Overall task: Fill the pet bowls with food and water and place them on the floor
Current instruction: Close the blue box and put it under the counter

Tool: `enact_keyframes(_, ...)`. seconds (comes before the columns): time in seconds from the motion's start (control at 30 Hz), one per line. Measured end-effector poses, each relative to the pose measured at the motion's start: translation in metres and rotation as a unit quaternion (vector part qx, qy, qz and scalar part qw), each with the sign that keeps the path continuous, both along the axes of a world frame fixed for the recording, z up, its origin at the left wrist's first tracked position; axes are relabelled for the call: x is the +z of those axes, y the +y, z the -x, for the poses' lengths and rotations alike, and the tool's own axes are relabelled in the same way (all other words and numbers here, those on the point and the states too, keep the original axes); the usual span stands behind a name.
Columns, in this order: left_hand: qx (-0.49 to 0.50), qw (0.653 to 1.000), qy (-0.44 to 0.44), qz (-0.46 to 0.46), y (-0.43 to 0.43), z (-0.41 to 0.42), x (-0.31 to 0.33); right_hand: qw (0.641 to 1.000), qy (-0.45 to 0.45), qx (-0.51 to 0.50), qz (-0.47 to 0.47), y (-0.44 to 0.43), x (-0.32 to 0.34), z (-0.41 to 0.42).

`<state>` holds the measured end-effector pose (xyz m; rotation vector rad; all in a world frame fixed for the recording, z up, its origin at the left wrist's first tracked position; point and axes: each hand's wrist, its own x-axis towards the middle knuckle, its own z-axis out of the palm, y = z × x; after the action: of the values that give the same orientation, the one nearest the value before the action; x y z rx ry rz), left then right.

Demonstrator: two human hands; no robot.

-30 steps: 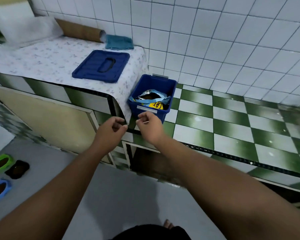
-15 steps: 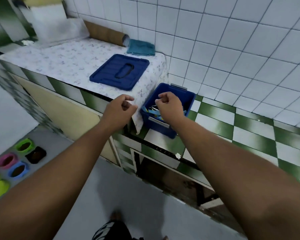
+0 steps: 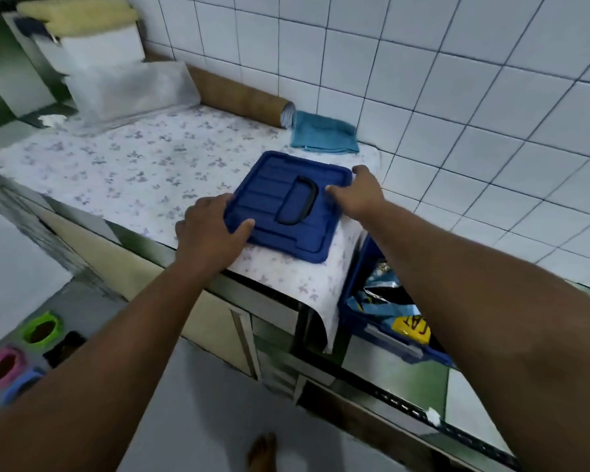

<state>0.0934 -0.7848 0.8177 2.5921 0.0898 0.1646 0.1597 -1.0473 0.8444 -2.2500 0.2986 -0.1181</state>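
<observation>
On the bench, the blue lid is gripped by left hand and right hand fingers; floor bowls are judged food-filled, water unseen.

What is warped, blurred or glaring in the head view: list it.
Head view: wall tiles bow from the wide lens; the pet bowls are smeared; the blue lid, gripped by the left hand and right hand, is fairly sharp; light is dim and even, with small glints on the foil bag.
</observation>
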Motion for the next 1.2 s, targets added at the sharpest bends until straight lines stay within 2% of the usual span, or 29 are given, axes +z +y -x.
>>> enact_keyframes(0.17,-0.010,0.998,0.009,-0.064,0.002,-0.008,-0.009,0.998,0.036,0.013,0.041,0.008,-0.017,-0.041)
enact_keyframes(0.3,-0.027,1.000,0.000,-0.006,-0.013,-0.007,-0.010,0.999,0.015,0.003,0.043,0.003,-0.021,-0.040)
enact_keyframes(0.47,-0.054,0.997,0.005,0.057,-0.048,0.005,-0.008,0.999,-0.002,-0.025,-0.047,-0.037,-0.020,-0.023)
enact_keyframes(0.6,-0.068,0.992,0.007,0.101,-0.088,0.018,-0.006,0.995,-0.006,-0.068,-0.070,-0.079,-0.022,0.004)
enact_keyframes(0.87,-0.112,0.982,-0.015,0.149,-0.179,0.059,-0.012,0.963,0.002,-0.199,-0.183,-0.164,-0.054,0.089)
enact_keyframes(1.03,-0.125,0.982,0.018,0.138,-0.207,0.082,-0.029,0.951,0.027,-0.231,-0.203,-0.194,-0.081,0.122)
enact_keyframes(1.2,-0.093,0.984,0.038,0.147,-0.217,0.087,-0.042,0.962,0.041,-0.220,-0.155,-0.196,-0.096,0.118)
